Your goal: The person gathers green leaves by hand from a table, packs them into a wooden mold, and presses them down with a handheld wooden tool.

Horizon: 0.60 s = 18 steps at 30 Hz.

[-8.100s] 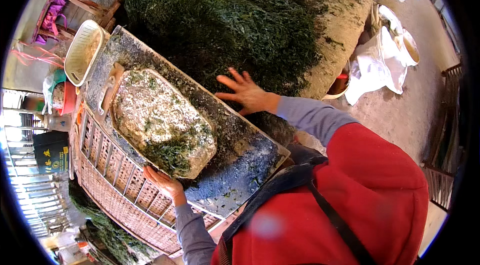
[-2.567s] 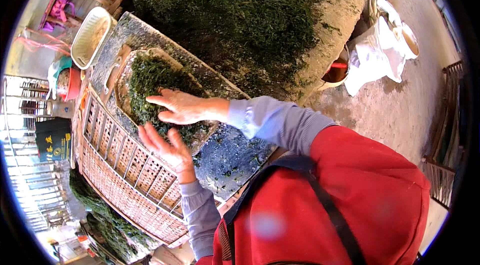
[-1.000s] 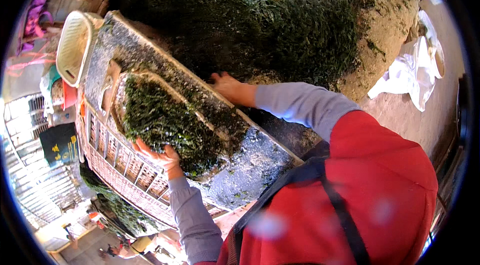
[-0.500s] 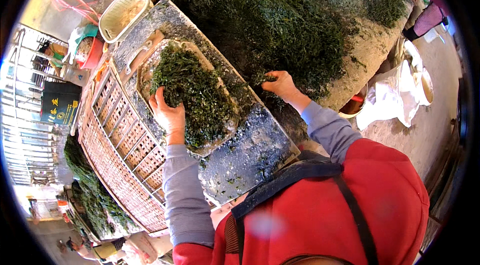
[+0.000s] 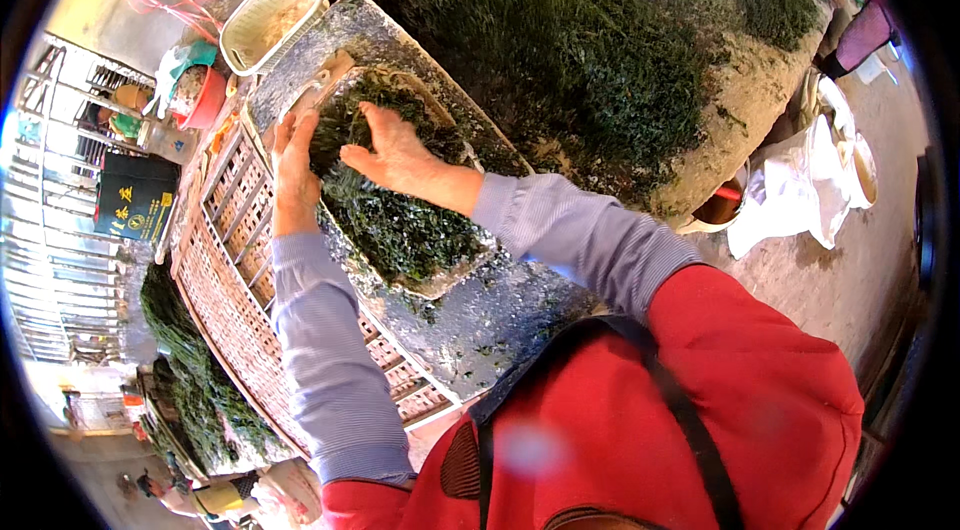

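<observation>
An octagonal shallow frame (image 5: 435, 105) with a handle at its upper end lies on a speckled board (image 5: 470, 315), filled with dark green seaweed (image 5: 395, 235). My left hand (image 5: 297, 165) is at the frame's upper left side near the handle, fingers stretched out and touching the rim or seaweed. My right hand (image 5: 400, 155) is over the seaweed in the frame, thumb and fingers apart, fingertips at the leaves. A big pile of seaweed (image 5: 560, 40) lies beyond the board's right edge.
A woven slatted tray (image 5: 232, 315) lies left of the board. A cream basket (image 5: 228, 40) and red bucket (image 5: 205, 100) are at upper left, white sacks (image 5: 770, 200) at right. A co-worker (image 5: 180, 500) shows lower left, another's purple-clad part (image 5: 860, 35) upper right. More seaweed (image 5: 190, 370) lies lower left.
My right hand has moved left from the big pile, where it pinched seaweed, onto the filled frame and opened. My left hand has moved up along the frame's left side.
</observation>
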Available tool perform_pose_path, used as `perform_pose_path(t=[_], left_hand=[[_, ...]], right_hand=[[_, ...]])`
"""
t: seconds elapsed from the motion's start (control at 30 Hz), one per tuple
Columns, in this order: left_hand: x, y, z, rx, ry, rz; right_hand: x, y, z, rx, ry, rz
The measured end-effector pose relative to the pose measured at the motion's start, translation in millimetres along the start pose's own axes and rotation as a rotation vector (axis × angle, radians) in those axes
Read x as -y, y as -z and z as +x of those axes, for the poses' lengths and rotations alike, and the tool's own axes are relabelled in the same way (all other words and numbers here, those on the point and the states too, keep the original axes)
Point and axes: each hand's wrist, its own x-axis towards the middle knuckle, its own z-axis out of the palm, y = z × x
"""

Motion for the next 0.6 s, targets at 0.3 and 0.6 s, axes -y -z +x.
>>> perform_pose_path(t=[0.3, 0.6], left_hand=[[82.4, -29.1, -52.2, -0.33, -0.633, 1.299], [95.7, -12.1, -23.7, -0.25, -0.673, 1.217]], right_hand=[[-16.3, 52.7, -4.7, 0.424, 0.004, 0.739], [-193.7, 158.0, -193.2, -0.076, -0.161, -0.79]])
